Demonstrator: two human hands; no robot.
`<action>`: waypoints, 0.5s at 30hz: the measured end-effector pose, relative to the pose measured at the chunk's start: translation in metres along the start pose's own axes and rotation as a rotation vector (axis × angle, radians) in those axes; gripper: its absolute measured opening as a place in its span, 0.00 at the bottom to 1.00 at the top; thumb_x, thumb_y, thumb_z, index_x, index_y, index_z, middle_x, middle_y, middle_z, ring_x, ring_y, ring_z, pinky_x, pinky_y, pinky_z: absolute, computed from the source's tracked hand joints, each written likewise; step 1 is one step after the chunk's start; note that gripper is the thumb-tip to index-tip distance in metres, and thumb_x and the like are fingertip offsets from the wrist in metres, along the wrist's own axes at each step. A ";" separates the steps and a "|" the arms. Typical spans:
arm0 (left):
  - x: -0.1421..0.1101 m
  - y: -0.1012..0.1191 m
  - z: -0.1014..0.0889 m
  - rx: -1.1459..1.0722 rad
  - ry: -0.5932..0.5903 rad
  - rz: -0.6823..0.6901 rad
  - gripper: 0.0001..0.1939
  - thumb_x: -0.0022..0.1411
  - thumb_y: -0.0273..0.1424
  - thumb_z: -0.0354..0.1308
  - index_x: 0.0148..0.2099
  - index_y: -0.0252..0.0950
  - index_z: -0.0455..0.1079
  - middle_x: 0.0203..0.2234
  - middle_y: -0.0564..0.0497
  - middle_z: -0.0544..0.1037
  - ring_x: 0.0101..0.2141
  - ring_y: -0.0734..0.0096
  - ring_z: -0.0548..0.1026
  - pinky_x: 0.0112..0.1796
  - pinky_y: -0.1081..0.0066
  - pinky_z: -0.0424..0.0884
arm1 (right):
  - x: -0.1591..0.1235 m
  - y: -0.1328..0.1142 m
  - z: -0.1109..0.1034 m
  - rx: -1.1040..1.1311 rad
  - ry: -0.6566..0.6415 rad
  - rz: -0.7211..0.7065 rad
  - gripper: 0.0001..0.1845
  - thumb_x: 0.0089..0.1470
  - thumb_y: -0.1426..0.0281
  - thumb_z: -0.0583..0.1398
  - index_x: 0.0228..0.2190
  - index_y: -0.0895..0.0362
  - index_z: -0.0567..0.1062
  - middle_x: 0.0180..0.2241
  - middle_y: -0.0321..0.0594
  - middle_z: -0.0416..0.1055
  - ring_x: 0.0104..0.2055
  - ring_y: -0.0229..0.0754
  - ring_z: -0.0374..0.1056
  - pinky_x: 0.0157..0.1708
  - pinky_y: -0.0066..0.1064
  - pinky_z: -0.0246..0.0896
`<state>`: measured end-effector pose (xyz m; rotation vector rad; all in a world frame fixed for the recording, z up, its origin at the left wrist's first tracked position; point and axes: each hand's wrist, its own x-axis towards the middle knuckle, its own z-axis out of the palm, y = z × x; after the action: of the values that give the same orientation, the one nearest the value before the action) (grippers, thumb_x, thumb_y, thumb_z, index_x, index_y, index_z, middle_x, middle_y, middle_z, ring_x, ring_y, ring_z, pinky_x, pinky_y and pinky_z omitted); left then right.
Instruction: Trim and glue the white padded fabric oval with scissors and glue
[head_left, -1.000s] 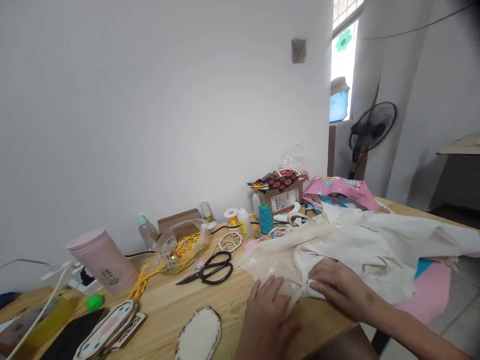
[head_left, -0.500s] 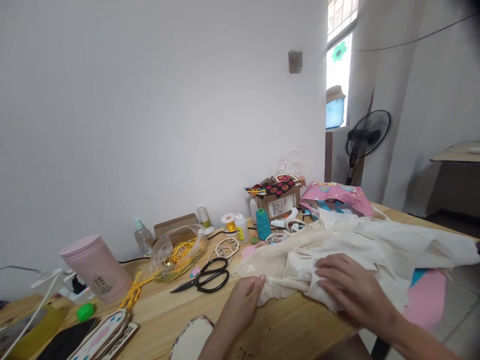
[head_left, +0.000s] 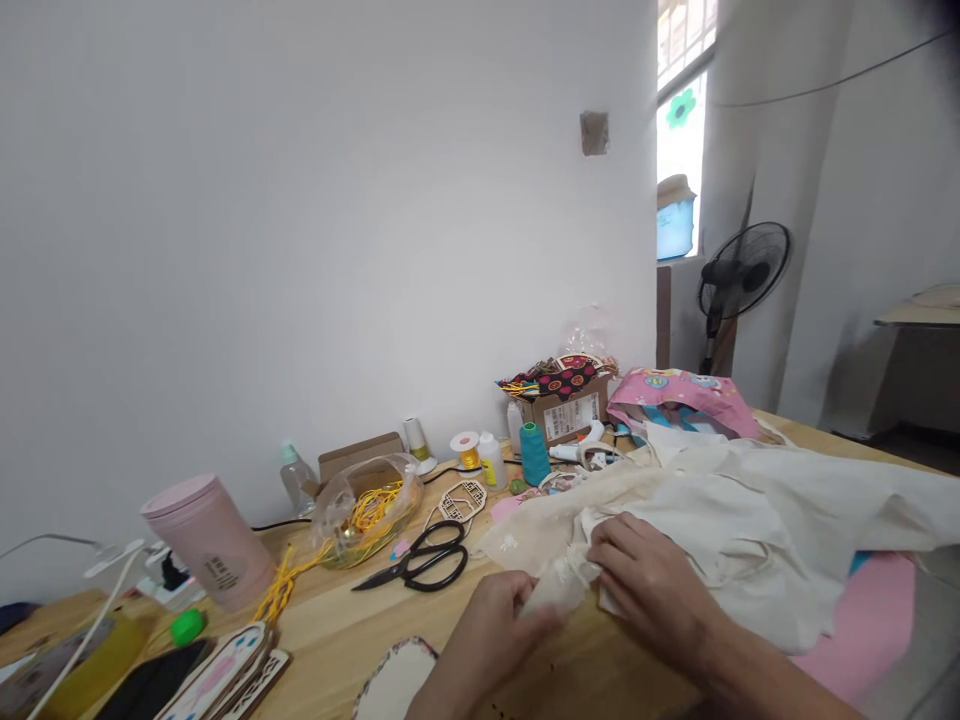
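Note:
A crumpled cream cloth (head_left: 750, 510) lies over the right half of the wooden table (head_left: 345, 625). My left hand (head_left: 491, 625) is closed on the cloth's near left corner, fingers pinching a bunched fold. My right hand (head_left: 656, 585) rests on the cloth just to the right, fingers curled and pressing the same bunch. Black scissors (head_left: 420, 565) lie on the table a little left of both hands.
A pink tumbler (head_left: 210, 540), a plastic bowl of yellow cord (head_left: 367, 505), a teal thread cone (head_left: 534, 453), a cardboard box of fabric scraps (head_left: 564, 400), a pink bag (head_left: 679, 395) and wooden cut-outs (head_left: 225, 670) crowd the table. Pink felt (head_left: 855, 620) lies under the cloth. A fan (head_left: 742, 270) stands behind.
My right hand slid left over the cloth toward my left hand. The cloth's near corner is now gathered into a bunch between both hands.

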<state>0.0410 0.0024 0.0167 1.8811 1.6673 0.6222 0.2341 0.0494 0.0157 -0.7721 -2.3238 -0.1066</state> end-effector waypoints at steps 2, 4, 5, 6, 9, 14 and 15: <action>-0.005 0.004 0.002 0.089 0.014 0.033 0.13 0.43 0.37 0.58 0.24 0.38 0.57 0.22 0.57 0.63 0.26 0.72 0.62 0.26 0.73 0.56 | -0.008 0.001 -0.016 0.073 0.009 -0.071 0.11 0.52 0.78 0.47 0.26 0.56 0.66 0.30 0.41 0.64 0.32 0.41 0.57 0.30 0.32 0.52; -0.008 0.007 0.003 0.168 0.019 0.072 0.13 0.40 0.34 0.60 0.29 0.38 0.60 0.30 0.53 0.68 0.31 0.68 0.65 0.31 0.71 0.59 | -0.019 0.000 -0.026 0.074 -0.070 -0.152 0.10 0.52 0.76 0.48 0.24 0.56 0.65 0.28 0.41 0.63 0.30 0.40 0.56 0.28 0.32 0.50; -0.008 0.008 0.002 0.202 0.016 0.091 0.12 0.41 0.33 0.59 0.30 0.38 0.61 0.34 0.51 0.68 0.34 0.67 0.65 0.35 0.70 0.60 | -0.025 -0.001 -0.028 0.059 -0.136 -0.187 0.09 0.52 0.76 0.49 0.23 0.56 0.64 0.27 0.40 0.63 0.29 0.40 0.56 0.27 0.33 0.50; -0.007 0.008 0.001 0.233 0.009 0.110 0.10 0.43 0.31 0.57 0.30 0.38 0.61 0.37 0.49 0.68 0.37 0.65 0.66 0.38 0.68 0.59 | -0.031 -0.002 -0.028 0.043 -0.205 -0.210 0.09 0.52 0.75 0.49 0.22 0.56 0.63 0.26 0.39 0.63 0.29 0.40 0.55 0.27 0.33 0.49; -0.007 0.004 -0.004 0.306 -0.016 0.150 0.06 0.45 0.25 0.52 0.30 0.38 0.62 0.45 0.46 0.67 0.44 0.63 0.64 0.46 0.64 0.55 | -0.048 -0.002 -0.021 0.045 -0.339 -0.190 0.08 0.52 0.74 0.51 0.22 0.56 0.63 0.28 0.39 0.63 0.30 0.40 0.56 0.27 0.32 0.50; -0.017 0.003 -0.002 0.349 -0.036 0.229 0.16 0.46 0.21 0.49 0.39 0.38 0.64 0.53 0.45 0.63 0.54 0.64 0.56 0.53 0.60 0.42 | -0.051 0.005 -0.009 0.262 -0.270 -0.041 0.09 0.55 0.71 0.49 0.24 0.56 0.64 0.30 0.39 0.64 0.32 0.40 0.58 0.30 0.32 0.54; -0.019 0.004 0.000 0.295 -0.035 0.248 0.14 0.48 0.22 0.48 0.39 0.39 0.64 0.52 0.47 0.65 0.52 0.66 0.58 0.54 0.60 0.41 | -0.047 0.007 -0.007 0.335 -0.235 -0.020 0.10 0.55 0.71 0.49 0.23 0.56 0.64 0.31 0.39 0.65 0.33 0.39 0.59 0.32 0.32 0.55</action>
<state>0.0417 -0.0167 0.0197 2.3194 1.5856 0.4524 0.2702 0.0292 -0.0091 -0.6177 -2.4793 0.3746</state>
